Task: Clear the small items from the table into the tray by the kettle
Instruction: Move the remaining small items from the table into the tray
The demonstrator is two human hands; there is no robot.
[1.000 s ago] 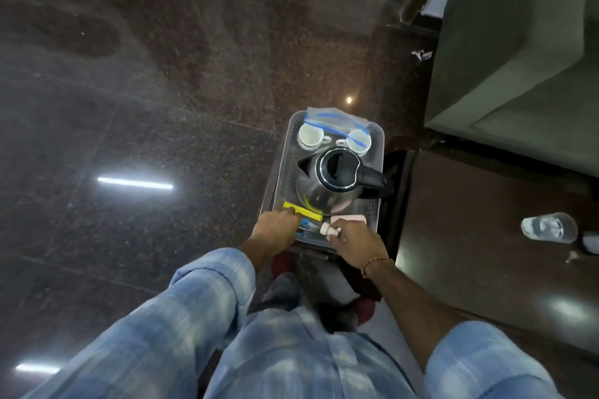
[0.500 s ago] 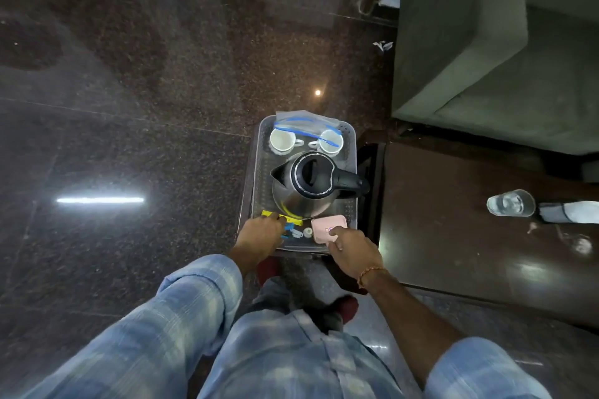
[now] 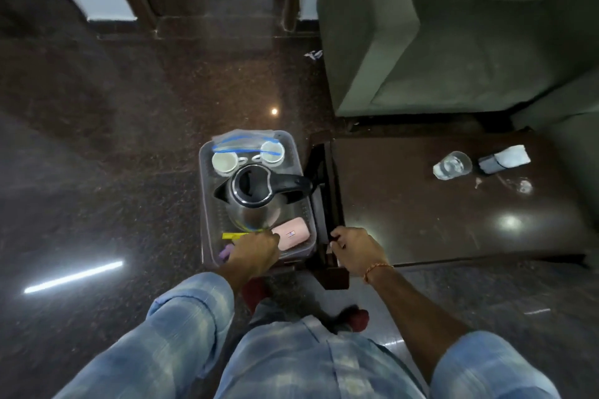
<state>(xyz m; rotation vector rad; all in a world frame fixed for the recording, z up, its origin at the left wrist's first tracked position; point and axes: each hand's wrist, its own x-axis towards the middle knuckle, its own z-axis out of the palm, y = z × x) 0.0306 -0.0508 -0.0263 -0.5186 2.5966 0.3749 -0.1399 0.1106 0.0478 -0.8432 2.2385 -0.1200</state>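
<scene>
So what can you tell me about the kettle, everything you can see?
The kettle looks like shiny steel with a black lid, black spout on its left and black handle pointing right. It stands upright in the middle of the clear tray, white cups behind it, a pink packet in front. Neither hand touches it.

Dark table (image 3: 421, 204) with glass (image 3: 452, 165); tray (image 3: 204, 204) with kettle (image 3: 256, 197)
</scene>
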